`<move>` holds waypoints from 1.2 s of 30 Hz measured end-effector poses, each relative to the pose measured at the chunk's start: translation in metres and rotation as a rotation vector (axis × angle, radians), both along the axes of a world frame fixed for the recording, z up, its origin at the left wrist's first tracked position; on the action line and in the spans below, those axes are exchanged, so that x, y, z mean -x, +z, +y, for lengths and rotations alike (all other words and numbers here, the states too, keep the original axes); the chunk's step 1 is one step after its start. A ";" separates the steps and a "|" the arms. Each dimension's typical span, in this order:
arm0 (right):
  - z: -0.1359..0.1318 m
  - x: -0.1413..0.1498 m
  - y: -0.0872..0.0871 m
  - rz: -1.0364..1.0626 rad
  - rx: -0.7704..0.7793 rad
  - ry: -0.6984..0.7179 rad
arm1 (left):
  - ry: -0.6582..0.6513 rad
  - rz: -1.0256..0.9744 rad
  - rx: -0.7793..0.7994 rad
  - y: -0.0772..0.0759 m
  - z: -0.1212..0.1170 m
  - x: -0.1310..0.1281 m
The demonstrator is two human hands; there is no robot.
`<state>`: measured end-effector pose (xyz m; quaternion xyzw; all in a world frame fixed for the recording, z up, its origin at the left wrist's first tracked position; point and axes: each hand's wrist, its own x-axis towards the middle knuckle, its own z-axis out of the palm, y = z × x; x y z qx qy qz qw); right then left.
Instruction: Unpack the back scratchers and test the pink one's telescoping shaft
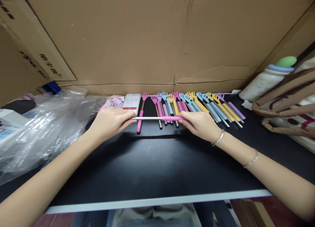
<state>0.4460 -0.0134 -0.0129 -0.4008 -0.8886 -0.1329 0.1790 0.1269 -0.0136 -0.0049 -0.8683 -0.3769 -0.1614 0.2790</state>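
Between my two hands a pink back scratcher is held level above the black table. My left hand pinches the end of its metal rod, and any claw there is hidden. On the other side, my right hand has its fingers closed on the pink handle. Just behind the rod lies another pink back scratcher, its hand-shaped claw pointing to the back. To the right of it, several pink, blue, yellow and purple back scratchers lie in a row, partly covered by my right hand.
A phone showing a timer lies at the back beside colourful cards. Clear plastic bags cover the left side. On the right are a white bottle and a brown-handled bag. Cardboard walls the back.
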 end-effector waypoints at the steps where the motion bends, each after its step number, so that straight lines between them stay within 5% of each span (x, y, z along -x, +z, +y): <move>1: -0.001 0.001 -0.001 0.021 0.035 0.001 | -0.007 0.004 -0.011 0.000 0.000 0.001; 19: -0.008 0.012 0.001 0.403 0.701 0.127 | -0.057 0.062 -0.121 -0.002 -0.002 0.000; 36: -0.010 0.012 -0.004 0.263 0.565 0.104 | -0.086 0.072 -0.010 -0.011 -0.008 -0.012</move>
